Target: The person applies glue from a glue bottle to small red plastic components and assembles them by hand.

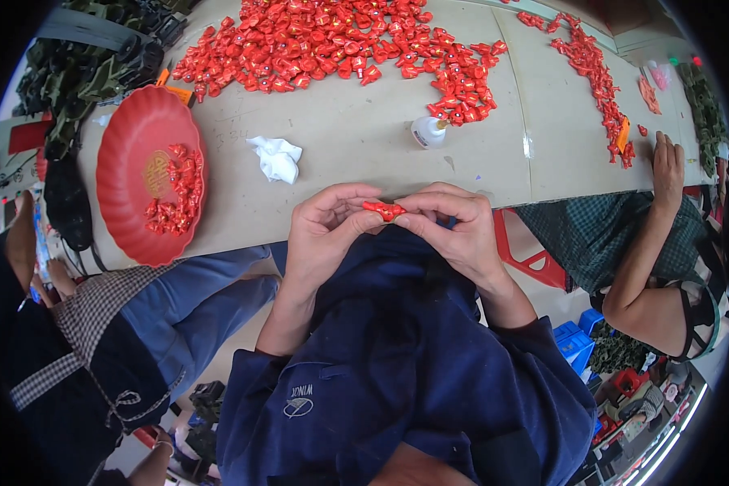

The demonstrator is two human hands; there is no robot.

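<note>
Just off the near edge of the table (332, 130), the left hand (320, 231) and right hand (466, 231) meet over a small red piece (387, 211). Thumb and forefinger of each close on one end of it, with no gap to see — probably to steady so small a thing from both sides, near the body where it is easy to watch. A heap of red pieces (316, 49) spreads along the far edge, likely set back to leave the hands elbow room. Toward the left end, the scalloped red tray (117, 174) seems placed to keep its own cluster (178, 194) apart from the heap, within the left hand's reach. The white bottle (428, 134) and crumpled tissue (276, 159) lie between heap and near edge, presumably handy there.

The fingers cover both ends of the held piece, so its full shape is hard to make out — and the other fingertips curl partly out of sight. The heap's top is cut off. By the right end, whether a co-worker's hand (668, 166) holds anything, I cannot tell
</note>
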